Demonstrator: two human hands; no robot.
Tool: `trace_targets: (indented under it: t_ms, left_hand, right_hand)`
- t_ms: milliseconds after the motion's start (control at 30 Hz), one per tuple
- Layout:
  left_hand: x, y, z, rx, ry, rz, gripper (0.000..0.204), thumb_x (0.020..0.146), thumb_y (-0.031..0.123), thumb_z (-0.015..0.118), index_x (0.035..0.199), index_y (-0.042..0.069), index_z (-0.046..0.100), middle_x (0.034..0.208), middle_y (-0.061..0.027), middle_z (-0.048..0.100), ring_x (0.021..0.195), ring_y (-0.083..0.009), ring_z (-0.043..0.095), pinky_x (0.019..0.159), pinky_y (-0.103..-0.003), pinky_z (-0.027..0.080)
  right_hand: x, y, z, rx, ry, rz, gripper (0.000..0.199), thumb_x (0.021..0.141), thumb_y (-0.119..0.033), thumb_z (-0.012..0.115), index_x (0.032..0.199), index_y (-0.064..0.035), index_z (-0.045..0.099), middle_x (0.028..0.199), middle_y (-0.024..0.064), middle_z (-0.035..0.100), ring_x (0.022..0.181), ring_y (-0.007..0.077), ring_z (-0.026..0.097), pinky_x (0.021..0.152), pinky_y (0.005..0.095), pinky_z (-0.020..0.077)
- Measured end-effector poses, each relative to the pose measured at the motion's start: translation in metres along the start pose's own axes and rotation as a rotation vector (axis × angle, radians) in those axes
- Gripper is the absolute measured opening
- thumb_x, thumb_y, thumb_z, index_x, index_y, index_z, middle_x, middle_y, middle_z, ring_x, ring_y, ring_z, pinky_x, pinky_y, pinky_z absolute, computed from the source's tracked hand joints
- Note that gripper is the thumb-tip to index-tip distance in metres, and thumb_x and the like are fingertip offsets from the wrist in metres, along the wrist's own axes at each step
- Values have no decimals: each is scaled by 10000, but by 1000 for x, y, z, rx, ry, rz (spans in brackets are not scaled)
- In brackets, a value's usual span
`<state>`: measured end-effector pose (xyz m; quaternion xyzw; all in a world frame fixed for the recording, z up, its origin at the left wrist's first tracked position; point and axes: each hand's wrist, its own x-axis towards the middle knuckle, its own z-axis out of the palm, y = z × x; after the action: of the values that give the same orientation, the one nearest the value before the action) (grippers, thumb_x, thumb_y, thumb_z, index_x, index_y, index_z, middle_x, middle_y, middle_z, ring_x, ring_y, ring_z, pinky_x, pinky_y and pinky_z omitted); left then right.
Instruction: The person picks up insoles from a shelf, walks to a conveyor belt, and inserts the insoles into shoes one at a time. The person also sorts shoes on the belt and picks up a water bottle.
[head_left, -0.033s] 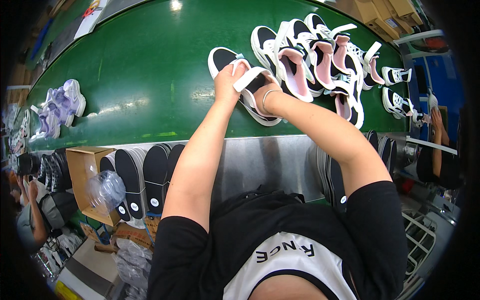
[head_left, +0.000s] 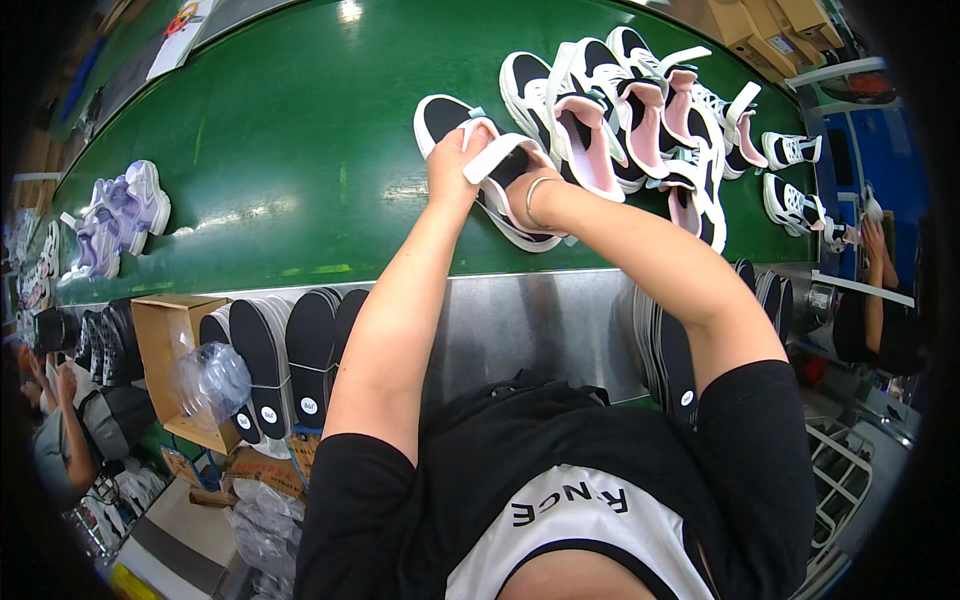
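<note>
A black-and-white sneaker (head_left: 438,118) with pink lining rests on the green work surface, toe pointing to the far left. My left hand (head_left: 456,168) grips its upper near the tongue, thumb at the pink-edged collar. Inside the shoe's opening is my right hand (head_left: 526,192), its fingers hidden by the upper and the white strap (head_left: 488,160). A bracelet (head_left: 532,200) circles the right wrist. Just right of this shoe, several similar sneakers (head_left: 588,160) stand close together, with pink linings and white straps lifted.
Lilac sneakers (head_left: 128,210) sit on the left of the green surface (head_left: 320,150). Banded stacks of black insoles (head_left: 262,350) stand along the near edge beside a cardboard box (head_left: 155,350). Smaller black-and-white shoes (head_left: 790,205) are at the right. Other people's arms show at both sides.
</note>
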<state>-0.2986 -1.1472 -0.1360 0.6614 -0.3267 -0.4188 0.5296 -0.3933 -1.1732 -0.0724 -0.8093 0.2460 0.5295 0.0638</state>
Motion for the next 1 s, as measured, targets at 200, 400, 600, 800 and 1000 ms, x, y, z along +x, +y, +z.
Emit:
trace_targets:
  t_ms: [200,400,600,800,1000]
  left_hand:
    - [-14,12,-4,33,22,-20,292,809,296,488,788,22,589,684,-95,601,632,-178,576,570,-289,433]
    - [-19,19,-6,-25,-3,1,246,827,250,487,795,17,560,692,-35,572,616,-93,511,546,-223,396]
    - [-30,35,-2,382,-70,314,154,741,105,553,875,32,535,803,-53,564,720,-155,539,645,-258,430]
    - [-2,40,-69,370,199,247,188,754,26,516,940,-1,519,814,-51,556,704,-131,543,624,-229,439]
    - [-44,112,-9,756,386,937,286,623,56,538,905,7,552,929,-157,543,879,-307,507,806,-395,375]
  right_hand:
    - [-49,1,15,319,88,-113,305,682,-120,496,956,-23,589,960,144,594,963,245,545,891,512,243]
    - [-37,0,22,265,73,-164,306,662,-91,484,935,-24,604,952,132,597,966,259,541,933,549,187]
    - [-48,4,42,336,270,-161,340,652,-145,506,982,-64,531,908,95,604,885,236,570,840,509,284]
    - [-130,11,119,730,1177,-119,377,675,-132,547,1049,-114,500,1061,97,510,1037,210,453,906,466,273]
    - [-198,60,293,901,1050,741,258,703,-143,575,922,-12,538,909,164,547,879,315,513,761,365,413]
